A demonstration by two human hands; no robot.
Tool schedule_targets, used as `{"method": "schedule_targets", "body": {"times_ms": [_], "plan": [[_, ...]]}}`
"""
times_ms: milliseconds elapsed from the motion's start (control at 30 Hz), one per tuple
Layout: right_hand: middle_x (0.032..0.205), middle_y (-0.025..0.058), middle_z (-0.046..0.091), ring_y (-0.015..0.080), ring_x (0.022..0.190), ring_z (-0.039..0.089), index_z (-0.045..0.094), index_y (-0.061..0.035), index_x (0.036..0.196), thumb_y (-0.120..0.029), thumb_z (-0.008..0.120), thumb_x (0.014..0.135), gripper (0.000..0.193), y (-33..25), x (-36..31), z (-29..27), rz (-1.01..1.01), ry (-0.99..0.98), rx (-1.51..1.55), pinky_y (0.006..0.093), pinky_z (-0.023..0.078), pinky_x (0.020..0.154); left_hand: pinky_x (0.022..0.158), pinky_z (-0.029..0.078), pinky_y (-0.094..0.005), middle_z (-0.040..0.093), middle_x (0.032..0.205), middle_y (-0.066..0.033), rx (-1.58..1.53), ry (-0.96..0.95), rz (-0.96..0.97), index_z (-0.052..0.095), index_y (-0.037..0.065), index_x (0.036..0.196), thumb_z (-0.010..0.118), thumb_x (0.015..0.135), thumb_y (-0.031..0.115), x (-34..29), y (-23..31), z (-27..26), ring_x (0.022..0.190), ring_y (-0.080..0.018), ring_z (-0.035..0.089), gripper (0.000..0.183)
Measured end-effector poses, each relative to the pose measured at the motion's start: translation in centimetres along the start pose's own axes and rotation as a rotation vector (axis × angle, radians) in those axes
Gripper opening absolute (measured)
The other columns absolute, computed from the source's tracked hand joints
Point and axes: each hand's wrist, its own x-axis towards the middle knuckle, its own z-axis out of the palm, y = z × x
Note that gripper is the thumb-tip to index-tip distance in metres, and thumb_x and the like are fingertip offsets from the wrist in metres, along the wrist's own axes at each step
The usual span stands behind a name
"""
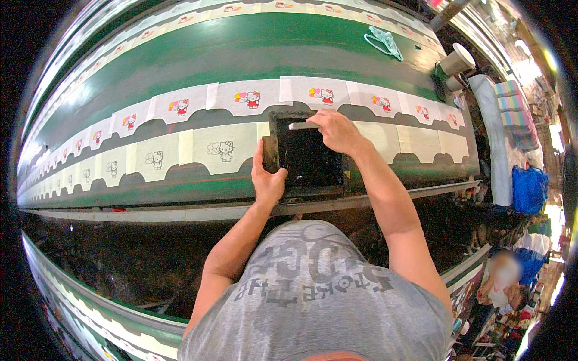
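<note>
A dark printing screen frame (270, 153) lies flat over the near row of cream cloth pieces, its inner area black. My left hand (268, 182) grips the frame's left side, thumb toward the inside. My right hand (338, 131) is closed on a pale-edged squeegee (302, 126) at the far end of the screen. Left of the frame, a cream cloth piece (201, 157) bears a black outline of a cat figure with balloons. To its right lie plain cream pieces (417, 142). The cloth under the screen is hidden.
A long green printing table (271, 39) carries a farther row of white cloth pieces (238, 110) with coloured cat prints. A pale green plastic bag (385, 43) lies on it. Containers (457, 59) stand at the right end. Another person (500, 286) is at lower right, beyond another table.
</note>
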Motion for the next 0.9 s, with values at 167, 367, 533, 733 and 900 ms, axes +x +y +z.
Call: {"method": "schedule_targets", "body": {"times_ms": [167, 367, 533, 733, 900], "plan": [[0.111, 0.0193, 0.075, 0.0418, 0.112, 0.071, 0.079, -0.0035, 0.123, 0.003, 0.067, 0.085, 0.040, -1.3, -0.4, 0.2, 0.044, -0.022, 0.019, 0.0510, 0.058, 0.101, 0.117, 0.051, -0.0393, 0.066, 0.152, -0.0192, 0.037, 0.019, 0.067, 0.043, 0.003, 0.172, 0.073, 0.077, -0.006, 0.1, -1.8, -0.2, 0.136, -0.0267, 0.066, 0.100], [0.108, 0.0184, 0.073, 0.0421, 0.105, 0.068, 0.079, -0.0018, 0.123, 0.006, 0.065, 0.088, 0.039, -4.6, -4.5, 0.9, 0.013, -0.077, -0.007, 0.0507, 0.055, 0.096, 0.124, 0.043, -0.0417, 0.054, 0.167, -0.0221, -0.081, -0.042, -0.006, 0.042, 0.000, 0.171, 0.073, 0.103, 0.007, -0.2, -1.4, -0.7, 0.148, -0.0301, 0.056, 0.076], [0.109, 0.0169, 0.073, 0.0402, 0.106, 0.068, 0.078, -0.0028, 0.125, 0.004, 0.063, 0.086, 0.042, -8.7, -9.0, 1.1, 0.038, -0.068, 0.034, 0.0497, 0.055, 0.097, 0.125, 0.042, -0.0410, 0.055, 0.164, -0.0219, -0.034, -0.003, 0.054, 0.041, -0.001, 0.171, 0.074, 0.097, 0.003, -0.2, -1.7, -0.3, 0.148, -0.0298, 0.056, 0.081], [0.117, 0.0136, 0.074, 0.0371, 0.112, 0.069, 0.078, -0.0059, 0.124, 0.003, 0.072, 0.084, 0.041, -10.3, -11.7, 1.7, 0.058, -0.014, 0.028, 0.0489, 0.055, 0.100, 0.126, 0.042, -0.0395, 0.058, 0.159, -0.0201, 0.076, 0.000, 0.070, 0.040, -0.002, 0.171, 0.071, 0.079, -0.008, -0.1, -0.5, 0.0, 0.148, -0.0296, 0.055, 0.097], [0.122, 0.0093, 0.074, 0.0345, 0.117, 0.069, 0.078, -0.0092, 0.123, -0.001, 0.081, 0.081, 0.043, -9.1, -14.5, 1.5, 0.046, 0.138, 0.065, 0.0492, 0.055, 0.103, 0.126, 0.042, -0.0390, 0.057, 0.161, -0.0200, 0.059, 0.019, 0.170, 0.042, -0.004, 0.169, 0.068, 0.075, -0.011, -0.7, -0.3, 1.0, 0.148, -0.0287, 0.056, 0.098]]}}
